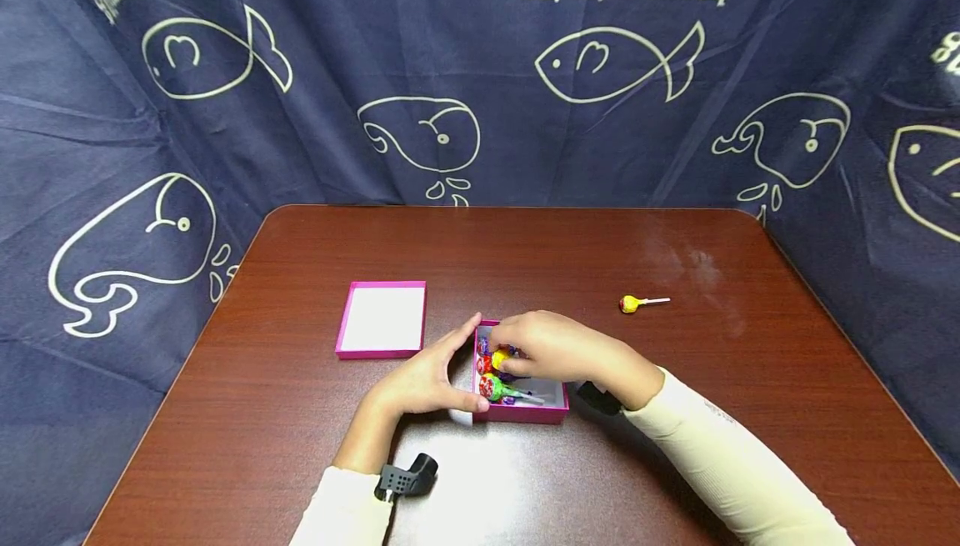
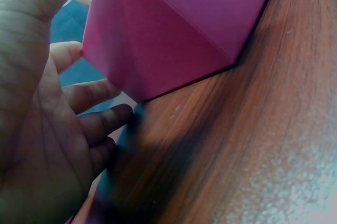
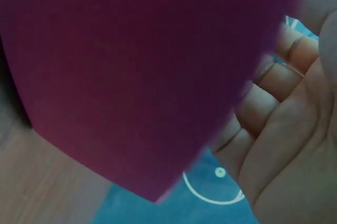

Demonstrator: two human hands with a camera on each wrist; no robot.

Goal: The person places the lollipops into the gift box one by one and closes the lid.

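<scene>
A pink box (image 1: pixel 525 415) with a pale inside stands on the table, several wrapped lollipops in it. My left hand (image 1: pixel 427 379) holds the box by its left side, thumb at the near corner and index finger at the far one. Reaching in from the right, my right hand (image 1: pixel 562 348) pinches a yellow lollipop (image 1: pixel 499 359) between thumb and fingers. A green and red lollipop (image 1: pixel 491 387) lies at the near end, its stick pointing right. Pink box walls fill much of the left wrist view and the right wrist view, hiding the right fingertips there.
Left of the box lies a pink-rimmed lid (image 1: pixel 386 318), its white inside facing up. Another yellow lollipop (image 1: pixel 628 304) is on the brown table (image 1: pixel 525 254) at the back right. A dark blue curtain (image 1: pixel 495 46) with fish drawings hangs behind.
</scene>
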